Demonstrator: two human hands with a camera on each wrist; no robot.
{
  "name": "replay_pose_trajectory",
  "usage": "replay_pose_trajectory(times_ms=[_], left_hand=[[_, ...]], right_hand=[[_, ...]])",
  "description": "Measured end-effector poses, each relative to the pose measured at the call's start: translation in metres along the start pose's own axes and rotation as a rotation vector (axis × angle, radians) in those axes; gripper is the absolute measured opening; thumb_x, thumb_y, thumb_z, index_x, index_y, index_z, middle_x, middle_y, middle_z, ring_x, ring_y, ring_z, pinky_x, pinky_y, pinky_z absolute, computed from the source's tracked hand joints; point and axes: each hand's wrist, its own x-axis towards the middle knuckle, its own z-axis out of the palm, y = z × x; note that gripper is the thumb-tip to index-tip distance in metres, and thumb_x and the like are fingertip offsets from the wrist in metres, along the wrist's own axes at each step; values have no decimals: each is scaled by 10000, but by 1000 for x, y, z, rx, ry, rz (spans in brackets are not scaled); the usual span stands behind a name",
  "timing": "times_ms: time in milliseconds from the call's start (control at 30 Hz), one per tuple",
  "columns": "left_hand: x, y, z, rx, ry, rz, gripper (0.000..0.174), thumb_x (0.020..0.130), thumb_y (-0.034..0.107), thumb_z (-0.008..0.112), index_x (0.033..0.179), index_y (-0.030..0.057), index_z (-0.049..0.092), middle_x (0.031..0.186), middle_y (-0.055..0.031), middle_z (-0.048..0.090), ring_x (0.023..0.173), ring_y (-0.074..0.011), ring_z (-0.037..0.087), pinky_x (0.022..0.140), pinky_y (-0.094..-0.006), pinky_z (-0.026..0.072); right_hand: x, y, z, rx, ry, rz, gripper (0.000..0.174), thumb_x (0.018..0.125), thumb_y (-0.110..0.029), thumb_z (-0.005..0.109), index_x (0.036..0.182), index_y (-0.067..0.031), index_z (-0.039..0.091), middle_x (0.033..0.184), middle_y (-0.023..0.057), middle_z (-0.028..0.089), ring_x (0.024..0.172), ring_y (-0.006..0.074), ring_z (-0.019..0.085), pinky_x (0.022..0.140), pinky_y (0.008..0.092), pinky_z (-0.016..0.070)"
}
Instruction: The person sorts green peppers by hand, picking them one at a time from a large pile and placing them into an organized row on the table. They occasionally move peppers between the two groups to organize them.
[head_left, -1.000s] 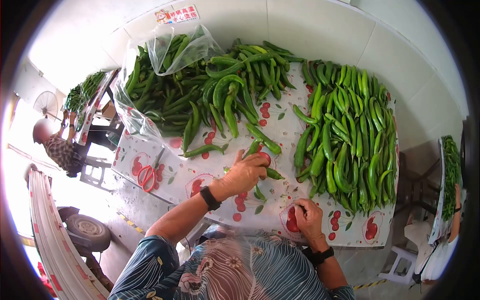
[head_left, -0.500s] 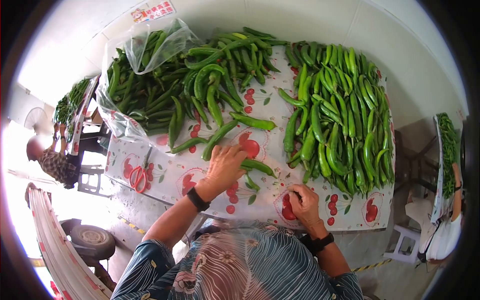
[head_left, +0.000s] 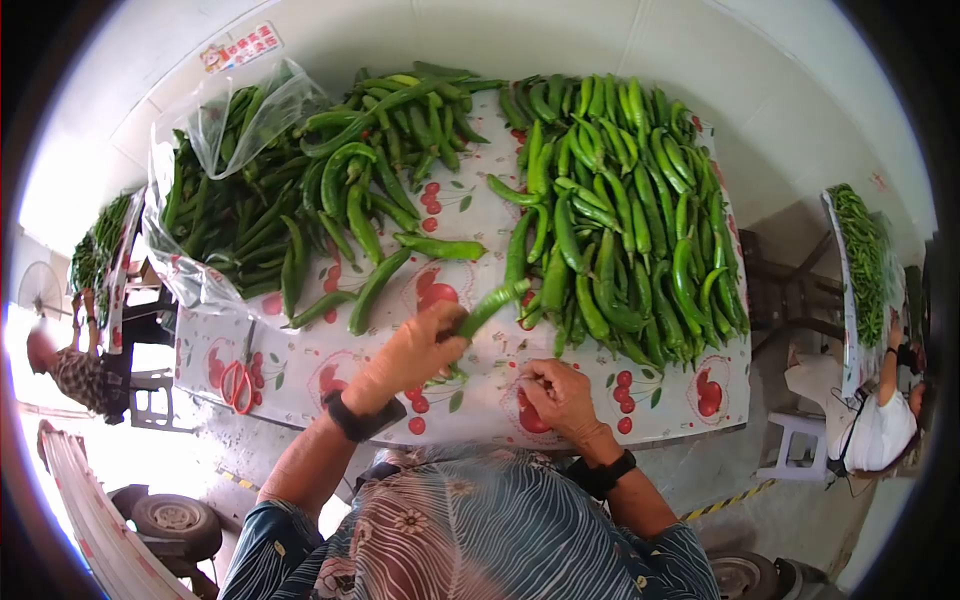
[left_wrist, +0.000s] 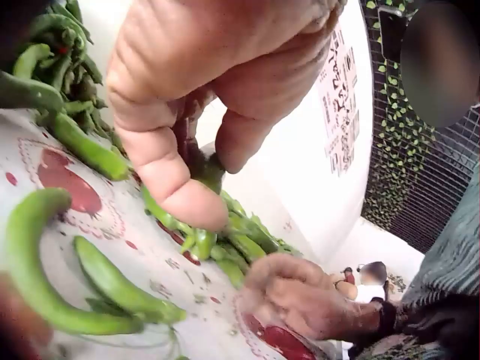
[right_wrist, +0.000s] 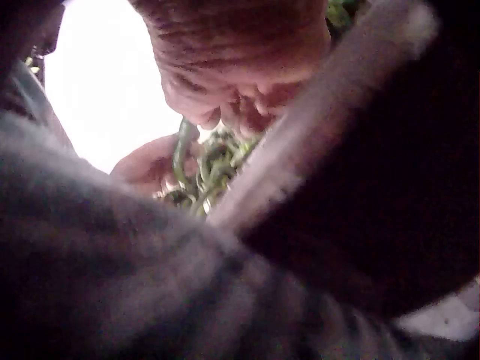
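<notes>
My left hand point(head_left: 425, 345) grips one end of a green chili pepper point(head_left: 495, 305) above the cherry-print tablecloth point(head_left: 470, 405); its free end points up and right, toward the neat rows. In the left wrist view, thumb and fingers pinch the pepper, mostly hidden behind them. My right hand point(head_left: 562, 400) is near the table's front edge with fingers curled in and the thumb against them; nothing shows in its grasp. Loose peppers lie beyond the left hand, among them a curved pepper point(head_left: 380, 290) and a straighter pepper point(head_left: 440, 247).
A heap of peppers point(head_left: 260, 220) spills from a clear plastic bag point(head_left: 170, 270) at the left. Rows of peppers point(head_left: 625, 230) cover the table's right side. Red-handled scissors point(head_left: 237, 387) lie at the left front. Other people work at pepper-covered tables on both sides; a wall stands behind.
My left hand has set one curved pepper back toward the heap and lifted another off the cloth. My right hand stays near the front edge. The head view has swung right.
</notes>
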Motion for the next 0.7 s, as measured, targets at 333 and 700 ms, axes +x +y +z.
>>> replay_pose_trajectory(times_ms=[333,700], left_hand=[[-7,1,53,244,-231,347,292,789,148,692,1026,14,587,906,-149,664,819,-304,653,746,-374,516],[-41,-41,-1,834,117,337,465,654,80,715,1096,60,571,1283,-134,480,1179,-316,468,940,-447,404]], right_hand=[[14,-38,-17,157,81,167,392,880,-169,615,1215,-1,500,936,117,642,837,182,614,745,323,497],[47,-30,-173,-330,674,161,367,855,-105,630,1188,17,534,1061,140,628,910,211,611,807,337,494]])
